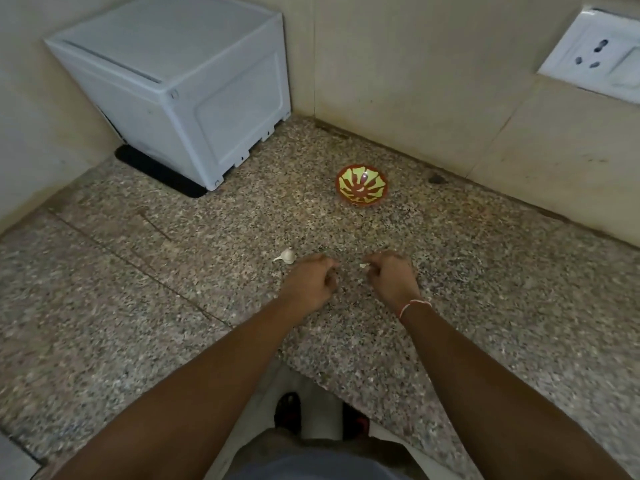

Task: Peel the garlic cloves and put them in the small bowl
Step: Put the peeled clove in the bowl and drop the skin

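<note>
A small bowl (361,185), red-brown outside with a yellow-green flower pattern inside, stands on the speckled granite counter (173,306) toward the back. A white garlic piece (286,256) lies on the counter just left of my left hand (308,282). My left hand hovers with its fingers curled; what it holds, if anything, is hidden. My right hand (391,277), with a red thread on the wrist, pinches a small pale garlic clove (363,266) at its fingertips. The two hands sit close together, in front of the bowl.
A white box-shaped appliance (180,88) stands in the back left corner on a black mat. Tiled walls bound the counter at the back and right, with a white socket plate (595,53) on the right wall. The counter's front edge cuts in by my feet.
</note>
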